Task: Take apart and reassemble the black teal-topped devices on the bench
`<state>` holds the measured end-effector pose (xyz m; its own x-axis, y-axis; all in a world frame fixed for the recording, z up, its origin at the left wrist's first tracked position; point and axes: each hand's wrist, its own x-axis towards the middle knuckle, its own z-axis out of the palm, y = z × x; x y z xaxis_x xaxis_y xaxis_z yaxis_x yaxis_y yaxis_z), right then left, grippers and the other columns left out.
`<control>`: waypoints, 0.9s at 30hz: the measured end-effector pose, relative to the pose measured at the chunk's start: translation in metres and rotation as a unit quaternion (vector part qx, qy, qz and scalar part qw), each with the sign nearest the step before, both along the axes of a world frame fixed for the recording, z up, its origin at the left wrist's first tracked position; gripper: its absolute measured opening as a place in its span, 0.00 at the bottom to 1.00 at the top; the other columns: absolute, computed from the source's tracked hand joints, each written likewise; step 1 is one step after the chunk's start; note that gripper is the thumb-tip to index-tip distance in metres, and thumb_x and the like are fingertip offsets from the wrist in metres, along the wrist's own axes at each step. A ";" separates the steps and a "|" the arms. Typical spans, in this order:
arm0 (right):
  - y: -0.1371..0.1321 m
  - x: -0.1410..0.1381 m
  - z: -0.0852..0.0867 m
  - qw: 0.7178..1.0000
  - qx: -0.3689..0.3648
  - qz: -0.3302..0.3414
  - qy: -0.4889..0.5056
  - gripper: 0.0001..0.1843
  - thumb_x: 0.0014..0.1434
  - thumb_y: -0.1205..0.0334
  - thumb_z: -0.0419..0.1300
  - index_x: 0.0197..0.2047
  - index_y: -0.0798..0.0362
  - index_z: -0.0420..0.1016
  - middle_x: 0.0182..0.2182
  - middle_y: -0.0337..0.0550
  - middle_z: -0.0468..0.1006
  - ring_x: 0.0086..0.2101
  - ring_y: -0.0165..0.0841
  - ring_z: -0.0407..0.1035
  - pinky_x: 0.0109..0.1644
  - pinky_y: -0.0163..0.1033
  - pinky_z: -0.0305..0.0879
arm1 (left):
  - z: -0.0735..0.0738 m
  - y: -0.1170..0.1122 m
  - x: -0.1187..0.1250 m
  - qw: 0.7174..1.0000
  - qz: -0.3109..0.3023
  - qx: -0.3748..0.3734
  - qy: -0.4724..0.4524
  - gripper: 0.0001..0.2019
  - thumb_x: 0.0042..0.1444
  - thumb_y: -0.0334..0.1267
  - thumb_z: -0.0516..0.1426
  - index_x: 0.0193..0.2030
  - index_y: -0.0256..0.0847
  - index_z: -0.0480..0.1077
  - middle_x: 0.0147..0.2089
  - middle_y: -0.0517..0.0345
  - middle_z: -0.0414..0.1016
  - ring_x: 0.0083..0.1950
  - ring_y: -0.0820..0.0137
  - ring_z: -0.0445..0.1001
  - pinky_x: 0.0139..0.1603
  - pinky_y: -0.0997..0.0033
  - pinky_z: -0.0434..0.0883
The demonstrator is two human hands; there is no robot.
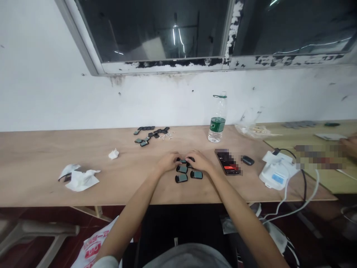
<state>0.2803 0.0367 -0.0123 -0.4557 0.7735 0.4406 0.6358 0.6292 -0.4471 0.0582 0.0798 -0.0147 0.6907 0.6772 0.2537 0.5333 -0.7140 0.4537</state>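
Nearest, a white plastic bag (90, 245) at lower left, its red print unreadable. At centre of the wooden table (55, 156), left hand (169, 162) and right hand (199, 161), fingers curled over small black cases (182, 169), grip impossible to tell; more just below. Just right, a phone (227, 162) showing "01" on a partly blurred screen. Farther, a bottle (216, 126) with unreadable green label, loose cases (147, 136) left of it. Beyond, a white wall (41, 74) under a dark window (156, 29) with peeling paint. At far right, another person's hand (348, 145).
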 end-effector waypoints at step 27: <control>0.014 0.045 -0.012 0.988 -0.114 -0.099 0.027 0.03 0.57 0.64 0.65 0.34 0.53 0.81 0.35 0.46 0.81 0.33 0.36 0.73 0.38 0.37 0.69 | 0.005 -0.047 -0.106 0.985 0.116 -0.125 -0.032 0.20 0.51 0.42 0.63 0.52 0.41 0.76 0.47 0.50 0.80 0.46 0.59 0.78 0.44 0.63 0.75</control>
